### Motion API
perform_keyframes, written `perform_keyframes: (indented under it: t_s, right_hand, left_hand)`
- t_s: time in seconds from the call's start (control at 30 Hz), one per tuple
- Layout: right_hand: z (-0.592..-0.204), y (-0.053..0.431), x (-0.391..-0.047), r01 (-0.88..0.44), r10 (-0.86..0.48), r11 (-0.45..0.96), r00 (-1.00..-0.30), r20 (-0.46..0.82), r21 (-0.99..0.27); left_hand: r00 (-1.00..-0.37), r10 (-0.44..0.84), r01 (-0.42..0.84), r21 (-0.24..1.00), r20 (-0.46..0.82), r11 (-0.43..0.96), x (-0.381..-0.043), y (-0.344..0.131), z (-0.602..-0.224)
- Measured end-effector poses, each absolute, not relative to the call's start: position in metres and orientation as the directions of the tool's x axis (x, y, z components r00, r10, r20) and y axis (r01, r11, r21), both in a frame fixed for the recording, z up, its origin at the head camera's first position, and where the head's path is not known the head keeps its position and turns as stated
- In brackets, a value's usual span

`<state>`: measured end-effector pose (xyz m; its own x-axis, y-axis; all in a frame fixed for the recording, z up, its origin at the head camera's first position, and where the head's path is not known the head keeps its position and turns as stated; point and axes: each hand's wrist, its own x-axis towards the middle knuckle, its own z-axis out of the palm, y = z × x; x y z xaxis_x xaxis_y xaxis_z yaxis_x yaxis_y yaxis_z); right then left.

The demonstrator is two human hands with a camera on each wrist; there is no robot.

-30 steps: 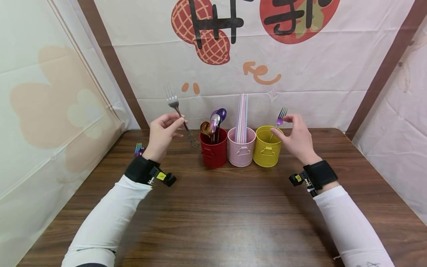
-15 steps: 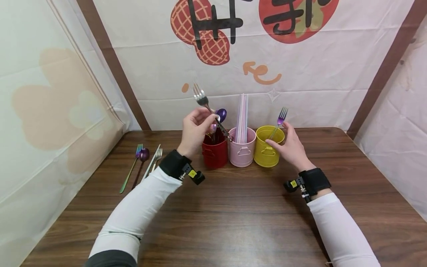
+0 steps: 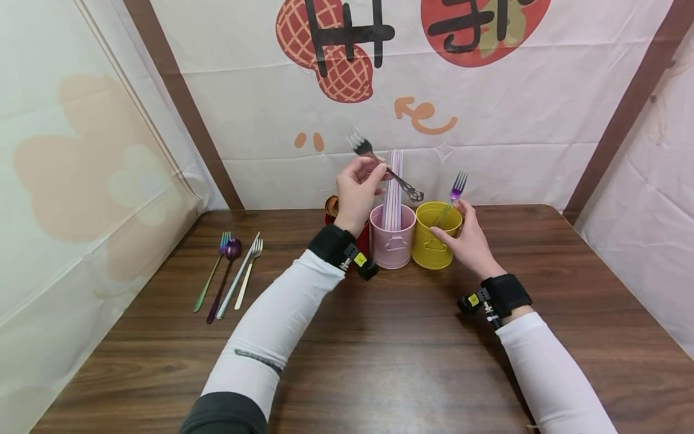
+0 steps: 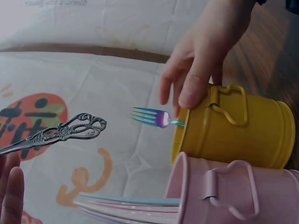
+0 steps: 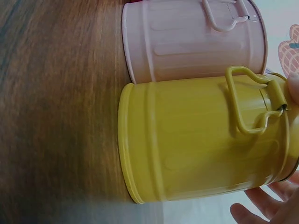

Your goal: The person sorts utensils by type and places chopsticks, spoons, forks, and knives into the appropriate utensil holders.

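My left hand (image 3: 355, 196) pinches a silver fork (image 3: 361, 146) by its handle, tines pointing up and left, above the red and pink buckets. The left wrist view shows its ornate openwork handle end (image 4: 79, 130). My right hand (image 3: 473, 241) holds the rim of the yellow bucket (image 3: 434, 256), thumb at the front and fingers around the right side. A purple-green fork (image 3: 458, 187) stands in that bucket, its tines above the rim. Beside it, the pink bucket (image 3: 391, 256) holds pastel chopsticks (image 3: 393, 205). My left hand and wrist hide most of the red bucket (image 3: 365, 244).
On the left of the table lie a green-handled fork (image 3: 209, 283), a purple spoon (image 3: 233, 249), thin light-blue sticks (image 3: 237, 278) and a pale-handled fork (image 3: 245, 283). A printed cloth wall (image 3: 260, 181) rises behind the buckets.
My left hand has carried the silver fork rightward from left of the red bucket, uncovering the cutlery on the table. My right thumb has come down to the yellow bucket's rim.
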<state>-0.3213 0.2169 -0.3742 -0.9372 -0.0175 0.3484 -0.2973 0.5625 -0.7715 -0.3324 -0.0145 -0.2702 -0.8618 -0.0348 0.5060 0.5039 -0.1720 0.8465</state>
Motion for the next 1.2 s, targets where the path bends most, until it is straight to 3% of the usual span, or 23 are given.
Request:
perform_keyframes:
  t_s: [0.37, 0.7, 1.0, 1.2]
  right_hand:
    - [-0.373, 0.216, -0.321, -0.279, -0.021, 0.550, -0.947, 0.320, -0.787]
    - [-0.372, 0.216, -0.322, -0.293, -0.015, 0.548, -0.940, 0.342, -0.783]
    - [-0.370, 0.216, -0.321, -0.291, -0.023, 0.546, -0.943, 0.333, -0.786]
    - [-0.370, 0.216, -0.320, -0.287, -0.028, 0.543, -0.945, 0.325, -0.789]
  left_hand:
    - [-0.868, 0.096, 0.495, 0.861, 0.486, 0.119, -0.348, 0.010, -0.289]
    - [-0.901, 0.114, 0.432, 0.858, 0.417, 0.277, -0.350, 0.031, -0.300]
    - [-0.925, 0.221, 0.378, 0.698, 0.309, 0.608, -0.354, 0.034, -0.310]
    - [-0.941, 0.233, 0.337, 0.628, 0.245, 0.701, -0.354, 0.035, -0.309]
